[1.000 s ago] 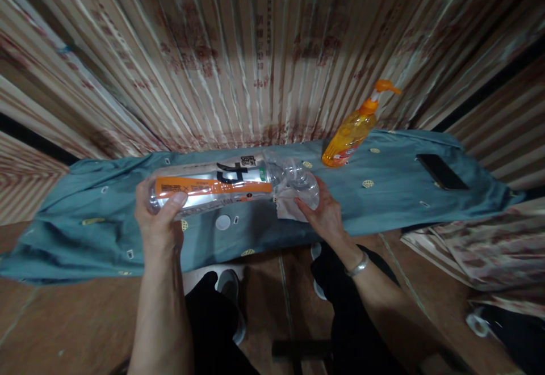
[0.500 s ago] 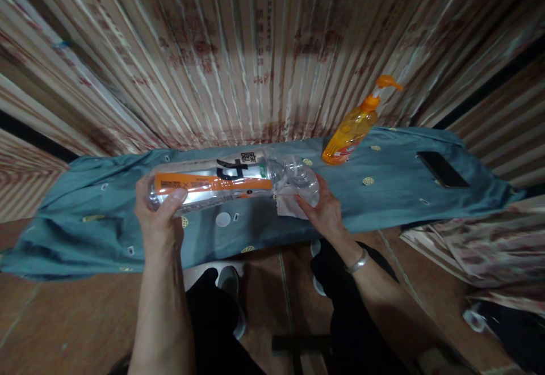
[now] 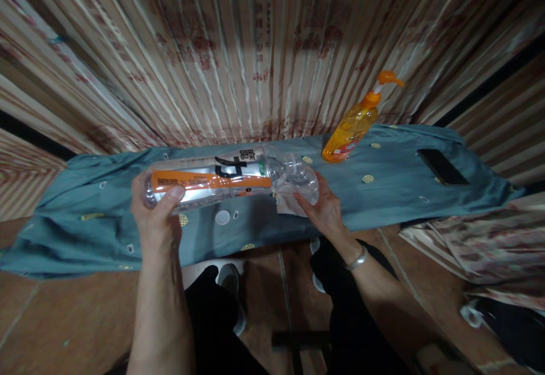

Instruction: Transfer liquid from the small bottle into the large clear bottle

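Note:
My left hand (image 3: 155, 199) is wrapped round the base of a large clear plastic bottle (image 3: 213, 179) with an orange, silver and black label. The bottle lies nearly level above the cloth, its neck pointing right. Around the neck end sits a clear plastic piece, cup-like in shape (image 3: 309, 184), pinched by my right hand (image 3: 326, 207). Whether the bottle's mouth is inside that piece or only against it, I cannot tell. A pale, paper-like sheet (image 3: 289, 202) shows beneath the neck, by my right fingertips. Below the bottle, a round white cap (image 3: 222, 217) lies on the cloth.
A blue-green patterned cloth (image 3: 383, 193) covers the long narrow table. Toward the back right stands an orange pump bottle (image 3: 351, 128). Farther right lies a black phone (image 3: 443, 166). Striped curtains (image 3: 238, 68) hang close behind the table. My legs are below its front edge.
My left hand and the base of the bottle have shifted slightly left. My right hand keeps its place and its hold.

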Demonstrator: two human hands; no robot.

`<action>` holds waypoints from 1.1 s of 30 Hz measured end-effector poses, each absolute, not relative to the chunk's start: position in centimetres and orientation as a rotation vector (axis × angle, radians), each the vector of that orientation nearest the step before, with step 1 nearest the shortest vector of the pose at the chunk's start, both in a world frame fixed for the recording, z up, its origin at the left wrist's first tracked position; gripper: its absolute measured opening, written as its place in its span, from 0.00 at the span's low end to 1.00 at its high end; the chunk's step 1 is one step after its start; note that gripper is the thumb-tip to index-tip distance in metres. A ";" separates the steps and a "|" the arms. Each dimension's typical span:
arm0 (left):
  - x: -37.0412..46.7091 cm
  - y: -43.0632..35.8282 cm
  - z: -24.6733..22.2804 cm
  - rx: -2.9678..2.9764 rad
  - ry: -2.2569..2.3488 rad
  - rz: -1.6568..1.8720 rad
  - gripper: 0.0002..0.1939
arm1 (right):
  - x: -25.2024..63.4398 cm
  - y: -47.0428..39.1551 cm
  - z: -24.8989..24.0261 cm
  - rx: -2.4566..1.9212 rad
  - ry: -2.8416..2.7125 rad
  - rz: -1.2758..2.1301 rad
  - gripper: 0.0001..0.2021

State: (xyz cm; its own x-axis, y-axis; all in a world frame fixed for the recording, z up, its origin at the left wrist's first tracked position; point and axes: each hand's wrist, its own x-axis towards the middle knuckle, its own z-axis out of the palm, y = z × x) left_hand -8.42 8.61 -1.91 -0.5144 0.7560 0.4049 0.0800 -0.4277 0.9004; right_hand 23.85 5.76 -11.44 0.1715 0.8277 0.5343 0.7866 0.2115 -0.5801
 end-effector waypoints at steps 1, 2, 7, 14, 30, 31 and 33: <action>-8.4 8.6 -1.9 1.205 1.331 1.980 0.28 | 23.9 5.8 -11.5 -1.563 -1.602 0.058 0.35; -8.5 8.6 -1.9 1.210 1.329 1.973 0.28 | 23.9 5.8 -11.5 -1.565 -1.605 0.058 0.35; -8.5 8.6 -2.0 1.144 1.270 2.006 0.27 | 23.9 5.9 -11.6 -1.560 -1.613 0.045 0.35; -8.3 8.6 -1.8 1.171 1.300 1.997 0.28 | 23.9 5.9 -11.5 -1.531 -1.609 0.048 0.35; -8.1 8.4 -1.5 1.133 1.262 2.022 0.24 | 24.0 5.9 -11.8 -1.549 -1.612 0.073 0.36; -8.1 8.4 -1.5 1.119 1.253 2.022 0.25 | 24.0 5.9 -11.7 -1.550 -1.612 0.072 0.35; -8.0 8.4 -1.4 1.105 1.248 2.024 0.25 | 24.0 5.8 -11.7 -1.549 -1.614 0.064 0.35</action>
